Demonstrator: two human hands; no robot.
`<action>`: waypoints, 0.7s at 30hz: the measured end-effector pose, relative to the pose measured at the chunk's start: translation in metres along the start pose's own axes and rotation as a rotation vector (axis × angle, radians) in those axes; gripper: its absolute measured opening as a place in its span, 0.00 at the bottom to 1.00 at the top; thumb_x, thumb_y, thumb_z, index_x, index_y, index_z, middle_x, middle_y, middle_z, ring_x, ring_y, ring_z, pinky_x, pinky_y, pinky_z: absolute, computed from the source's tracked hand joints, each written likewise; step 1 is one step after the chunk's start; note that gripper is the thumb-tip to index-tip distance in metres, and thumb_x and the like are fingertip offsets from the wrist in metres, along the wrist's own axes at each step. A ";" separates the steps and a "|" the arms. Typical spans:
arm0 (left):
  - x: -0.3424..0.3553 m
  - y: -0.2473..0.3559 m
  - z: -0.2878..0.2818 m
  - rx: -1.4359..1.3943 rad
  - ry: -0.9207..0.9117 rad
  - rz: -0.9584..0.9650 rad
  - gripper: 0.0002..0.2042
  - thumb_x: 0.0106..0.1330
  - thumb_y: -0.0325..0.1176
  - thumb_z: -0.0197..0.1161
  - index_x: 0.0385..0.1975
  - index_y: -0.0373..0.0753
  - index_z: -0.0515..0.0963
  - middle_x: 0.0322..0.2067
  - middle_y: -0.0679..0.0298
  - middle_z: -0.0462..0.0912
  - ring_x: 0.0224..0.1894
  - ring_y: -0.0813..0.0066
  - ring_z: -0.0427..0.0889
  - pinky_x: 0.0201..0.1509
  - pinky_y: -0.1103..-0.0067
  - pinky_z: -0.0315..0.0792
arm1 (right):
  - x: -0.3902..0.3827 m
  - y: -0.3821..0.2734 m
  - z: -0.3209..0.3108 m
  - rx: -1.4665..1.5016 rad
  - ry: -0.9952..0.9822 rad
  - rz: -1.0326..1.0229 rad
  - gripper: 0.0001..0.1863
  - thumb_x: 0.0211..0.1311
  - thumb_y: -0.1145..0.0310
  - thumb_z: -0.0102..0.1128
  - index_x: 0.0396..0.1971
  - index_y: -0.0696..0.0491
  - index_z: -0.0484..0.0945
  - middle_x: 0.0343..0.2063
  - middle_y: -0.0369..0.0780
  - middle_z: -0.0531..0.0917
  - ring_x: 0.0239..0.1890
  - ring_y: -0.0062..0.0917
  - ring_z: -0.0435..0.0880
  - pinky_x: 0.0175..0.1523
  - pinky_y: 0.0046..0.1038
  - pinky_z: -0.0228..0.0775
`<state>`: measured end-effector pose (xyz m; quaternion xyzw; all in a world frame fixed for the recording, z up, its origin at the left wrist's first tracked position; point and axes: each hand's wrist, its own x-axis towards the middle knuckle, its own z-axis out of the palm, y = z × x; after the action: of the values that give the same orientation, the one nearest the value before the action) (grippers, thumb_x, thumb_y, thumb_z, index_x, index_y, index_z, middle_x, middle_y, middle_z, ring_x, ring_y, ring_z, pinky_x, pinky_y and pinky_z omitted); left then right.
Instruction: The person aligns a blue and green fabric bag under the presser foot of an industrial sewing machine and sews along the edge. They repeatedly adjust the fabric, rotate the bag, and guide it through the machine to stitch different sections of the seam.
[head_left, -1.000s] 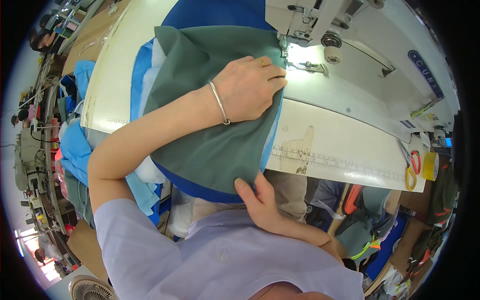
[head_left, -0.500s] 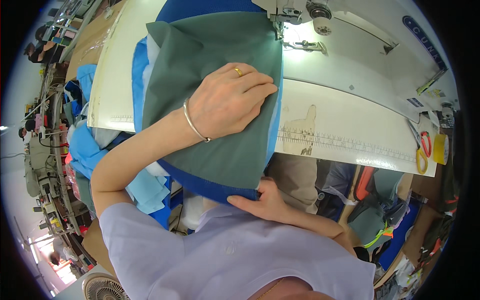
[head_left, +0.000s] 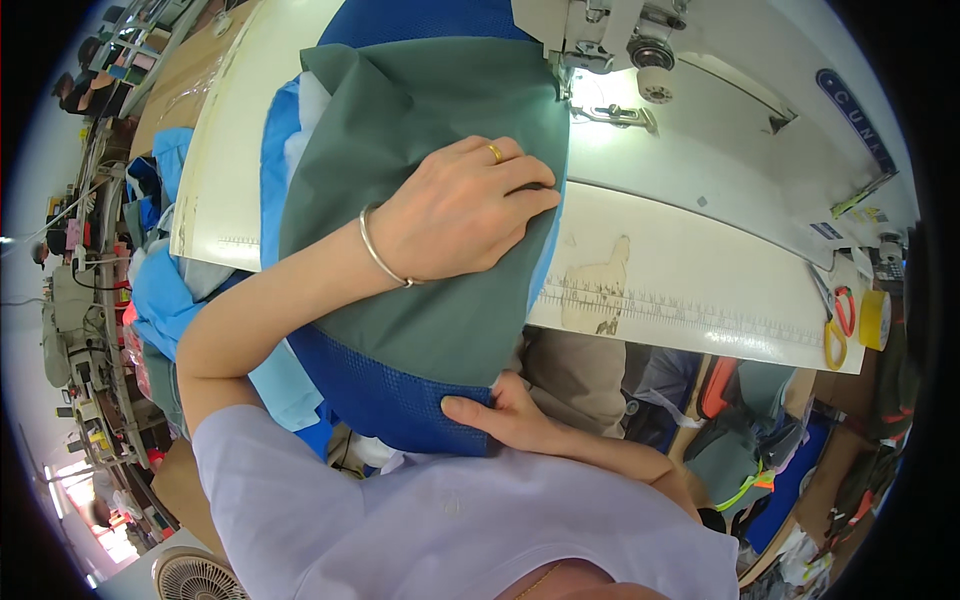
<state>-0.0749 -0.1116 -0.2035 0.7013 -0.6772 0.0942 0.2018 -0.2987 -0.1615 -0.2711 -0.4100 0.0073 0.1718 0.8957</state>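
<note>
Green fabric lies under flat left hand; right hand pinches its hem.

place: garment sewing workshop, as far as I can see from the head view
main cue: industrial sewing machine on a white work table, lamp lit at the needle area
table cue: printed ruler strip along the table's front edge
tools: scissors and yellow tape roll at the table's right end
fabric: grey-green cloth over blue mesh fabric on the table; heaps of blue cloth at left
neighbours: more machines down the left (small, blurred); a fan at bottom
</note>
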 end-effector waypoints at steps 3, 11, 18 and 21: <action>0.007 -0.005 0.000 -0.005 -0.025 -0.008 0.15 0.53 0.23 0.66 0.42 0.39 0.83 0.44 0.66 0.83 0.42 0.65 0.81 0.45 0.71 0.77 | 0.005 -0.005 0.003 0.021 0.035 -0.047 0.16 0.73 0.63 0.61 0.50 0.60 0.80 0.42 0.34 0.84 0.43 0.13 0.78 0.47 0.20 0.72; 0.000 -0.031 -0.016 -0.052 0.006 -0.108 0.14 0.62 0.25 0.63 0.47 0.42 0.83 0.52 0.61 0.84 0.50 0.60 0.83 0.52 0.71 0.78 | 0.016 -0.015 0.012 -0.075 0.310 -0.058 0.14 0.73 0.64 0.60 0.44 0.61 0.82 0.33 0.31 0.84 0.35 0.11 0.78 0.37 0.17 0.71; -0.124 0.033 -0.108 -0.080 0.220 -0.758 0.07 0.67 0.29 0.61 0.33 0.33 0.83 0.33 0.58 0.84 0.37 0.65 0.82 0.43 0.75 0.75 | 0.009 -0.040 0.005 -1.274 0.169 -0.850 0.27 0.49 0.64 0.76 0.46 0.64 0.80 0.46 0.53 0.81 0.45 0.50 0.81 0.50 0.40 0.75; -0.180 0.063 -0.113 -0.204 0.182 -0.831 0.16 0.71 0.37 0.56 0.28 0.32 0.83 0.28 0.58 0.84 0.32 0.63 0.80 0.41 0.73 0.74 | 0.007 -0.073 0.002 -1.244 0.123 -0.969 0.38 0.44 0.60 0.79 0.53 0.66 0.76 0.50 0.52 0.80 0.50 0.51 0.79 0.57 0.46 0.71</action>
<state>-0.1328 0.0990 -0.1651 0.8795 -0.3229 -0.0011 0.3497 -0.2693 -0.2018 -0.2174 -0.8019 -0.2202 -0.2879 0.4750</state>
